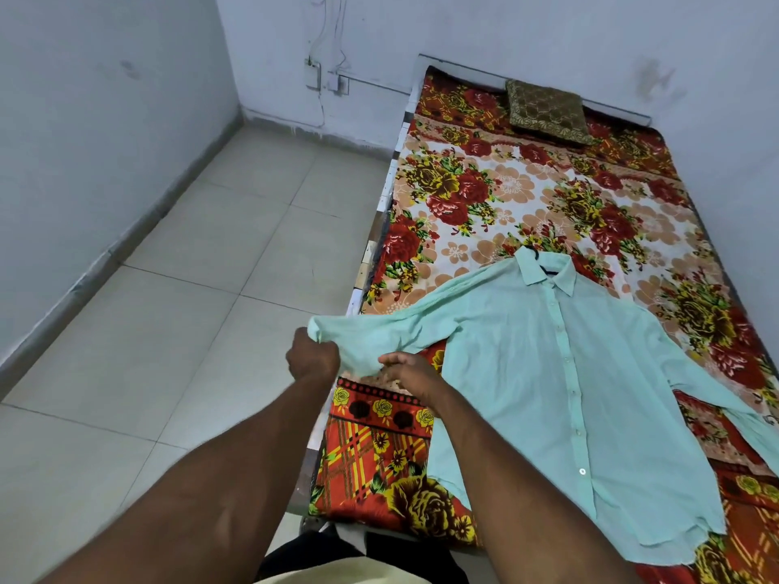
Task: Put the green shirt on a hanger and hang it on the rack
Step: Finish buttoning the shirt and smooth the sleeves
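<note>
- Head view: the green shirt [548,373] lies flat on the bed [484,196], buttoned and front up, with a dark hanger hook [534,251] poking out at the collar.
- Your left hand [314,358] is fisted round the sleeve end; your right hand [406,370] pinches the same sleeve nearer the body.
- This looks like thin, light, floppy cloth, so lift by the hook, not the sleeve.

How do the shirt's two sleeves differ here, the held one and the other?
The held sleeve is stretched out past the bed edge; the other sleeve lies flat on the bed. The held sleeve is gripped by the left hand and right hand; the other sleeve is untouched and cut off by the frame. Both are pale green.
</note>
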